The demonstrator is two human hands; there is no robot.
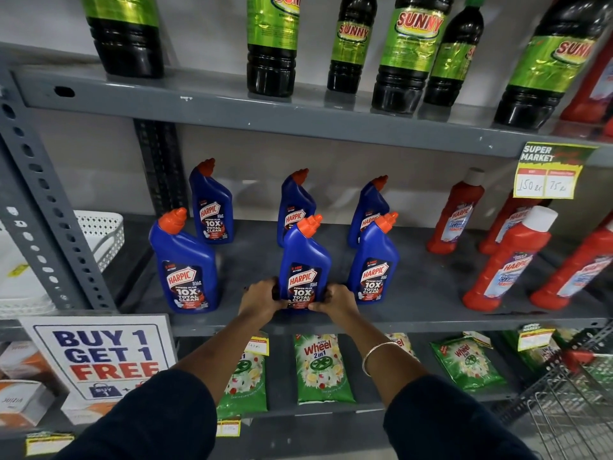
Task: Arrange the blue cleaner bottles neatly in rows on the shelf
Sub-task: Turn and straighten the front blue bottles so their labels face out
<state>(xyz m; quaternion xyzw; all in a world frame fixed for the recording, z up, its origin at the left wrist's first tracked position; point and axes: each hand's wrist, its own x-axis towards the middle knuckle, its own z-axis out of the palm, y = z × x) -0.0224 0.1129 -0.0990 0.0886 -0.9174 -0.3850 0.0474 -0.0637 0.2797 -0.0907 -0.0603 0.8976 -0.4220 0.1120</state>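
Several blue cleaner bottles with orange caps stand on the grey middle shelf (pixel 252 260) in two rows. The front row holds a left bottle (pixel 185 263), a middle bottle (pixel 303 260) and a right bottle (pixel 373 263). Behind them stand a back left bottle (pixel 212 204), a back middle bottle (pixel 293 200) and a back right bottle (pixel 366 207). My left hand (pixel 262 298) and my right hand (pixel 335 300) grip the base of the front middle bottle from either side. It stands upright on the shelf.
Red cleaner bottles (pixel 507 260) stand at the shelf's right end. Dark bottles with green labels (pixel 408 54) fill the shelf above. Green detergent packets (pixel 321 366) lie below. A promo sign (pixel 102 356) stands lower left, a white basket (pixel 99 234) left, a wire trolley (pixel 570 400) lower right.
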